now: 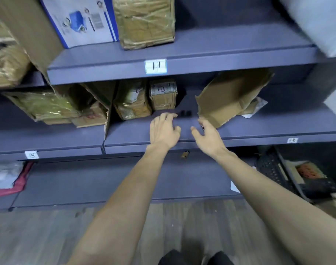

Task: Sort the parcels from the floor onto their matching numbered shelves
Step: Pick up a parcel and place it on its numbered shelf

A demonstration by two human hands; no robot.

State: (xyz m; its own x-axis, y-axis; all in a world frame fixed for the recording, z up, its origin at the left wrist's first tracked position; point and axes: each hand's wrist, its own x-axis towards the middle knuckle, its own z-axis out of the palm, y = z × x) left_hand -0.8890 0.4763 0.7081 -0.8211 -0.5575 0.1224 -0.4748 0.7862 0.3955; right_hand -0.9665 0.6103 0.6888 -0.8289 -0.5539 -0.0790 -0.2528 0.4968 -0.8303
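Now we reach both arms over the middle shelf point(259, 129); our left hand point(164, 129) and right hand point(207, 134) hover apart above its bare front, fingers loosely spread, holding nothing. Just beyond our left fingertips stand two taped parcels: a small parcel point(163, 94) upright, its long axis vertical and label face toward us, and a wrapped parcel point(131, 101) leaning beside it. Beyond our right hand a torn cardboard flap point(230, 96) lies tilted.

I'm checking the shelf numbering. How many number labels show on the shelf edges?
3: label 11 on the upper shelf edge, label 15 lower left, label 13 lower right. Others may lie outside the view.
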